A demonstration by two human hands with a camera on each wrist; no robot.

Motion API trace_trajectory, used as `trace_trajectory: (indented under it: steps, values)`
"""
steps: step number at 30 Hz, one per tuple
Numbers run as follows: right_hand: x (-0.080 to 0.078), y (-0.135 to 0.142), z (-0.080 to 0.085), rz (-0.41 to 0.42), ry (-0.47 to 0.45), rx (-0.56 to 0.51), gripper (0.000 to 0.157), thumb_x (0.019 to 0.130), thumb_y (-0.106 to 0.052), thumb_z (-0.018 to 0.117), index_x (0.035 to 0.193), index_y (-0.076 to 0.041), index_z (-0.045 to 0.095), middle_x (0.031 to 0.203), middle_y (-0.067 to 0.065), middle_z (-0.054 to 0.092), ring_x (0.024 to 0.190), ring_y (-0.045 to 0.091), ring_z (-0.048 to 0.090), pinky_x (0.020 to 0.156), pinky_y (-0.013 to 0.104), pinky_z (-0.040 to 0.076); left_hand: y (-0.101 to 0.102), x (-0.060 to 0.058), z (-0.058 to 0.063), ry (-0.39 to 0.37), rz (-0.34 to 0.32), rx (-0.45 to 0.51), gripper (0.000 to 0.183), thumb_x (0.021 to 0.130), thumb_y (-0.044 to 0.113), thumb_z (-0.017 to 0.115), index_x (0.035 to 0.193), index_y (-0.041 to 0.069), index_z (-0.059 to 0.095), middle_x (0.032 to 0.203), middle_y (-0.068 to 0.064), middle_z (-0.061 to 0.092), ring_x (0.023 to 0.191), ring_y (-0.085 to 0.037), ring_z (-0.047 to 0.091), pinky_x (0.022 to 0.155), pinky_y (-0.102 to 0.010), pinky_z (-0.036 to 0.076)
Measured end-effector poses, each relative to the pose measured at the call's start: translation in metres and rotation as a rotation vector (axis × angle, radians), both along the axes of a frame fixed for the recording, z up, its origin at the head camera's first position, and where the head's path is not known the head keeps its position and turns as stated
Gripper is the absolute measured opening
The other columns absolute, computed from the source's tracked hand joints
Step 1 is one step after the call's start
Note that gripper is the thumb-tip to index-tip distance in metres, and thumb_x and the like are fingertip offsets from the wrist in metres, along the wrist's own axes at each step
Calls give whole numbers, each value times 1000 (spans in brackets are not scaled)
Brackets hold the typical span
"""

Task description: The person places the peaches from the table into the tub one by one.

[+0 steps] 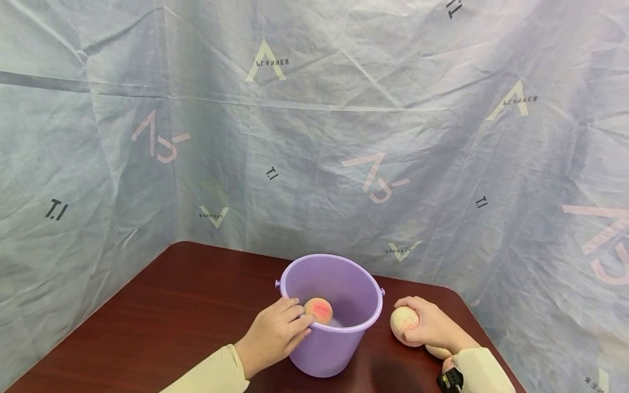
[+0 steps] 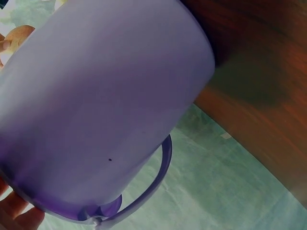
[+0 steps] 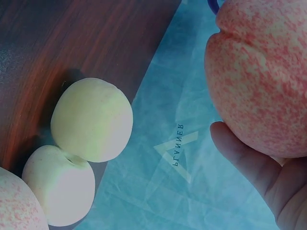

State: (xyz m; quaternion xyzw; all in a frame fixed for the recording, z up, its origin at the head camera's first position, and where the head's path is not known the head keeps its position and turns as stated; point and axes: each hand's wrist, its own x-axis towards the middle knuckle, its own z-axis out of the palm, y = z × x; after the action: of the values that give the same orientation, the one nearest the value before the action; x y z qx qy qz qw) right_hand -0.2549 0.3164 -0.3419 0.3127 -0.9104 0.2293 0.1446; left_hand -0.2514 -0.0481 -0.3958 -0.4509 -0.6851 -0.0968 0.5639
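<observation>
Bucket [image 1: 326, 355] and peach [image 1: 404, 322]

Desk [image 1: 196, 305]: dark red-brown.
Bucket: purple, upright on desk; left grip [image 1: 275, 334] clasped over its rim.
Peach: right of bucket, right grip [image 1: 436, 327] curled round it; likely light, firm, easily bruised; best cupped about its widest part.
Red-patched fruit [image 1: 318, 310]: inside bucket.
Pale fruits [image 3: 92, 120]: two, on desk, near right grip.

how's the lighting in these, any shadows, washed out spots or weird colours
Head view: fairly even light, with a soft shadow on the table right of the bucket; left wrist view: dimmer, the bucket's wall darkening toward its rim, the cloth greenish; right wrist view: the cloth bluish, the lower pale fruit partly washed out.
</observation>
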Motion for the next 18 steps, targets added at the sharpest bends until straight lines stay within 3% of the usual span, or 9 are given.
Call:
trace_trajectory:
  steps: [12,18]
  values:
    - [1,0,0,-45,-3,-1,48,59,-17,80,104,-14,64,97,-4,62,81,0,52,66,23,47,4,0,2,10,-1,57,37,105,25,39,88,16,70,83,3,65,87,-19,66,77,-38,55]
    - [2,-4,1,-103,49,-2,47,60,-19,80,104,-14,65,99,-4,61,81,2,53,66,24,48,4,0,1,4,-3,60,37,105,25,39,88,16,71,83,2,65,87,-20,66,77,-38,55]
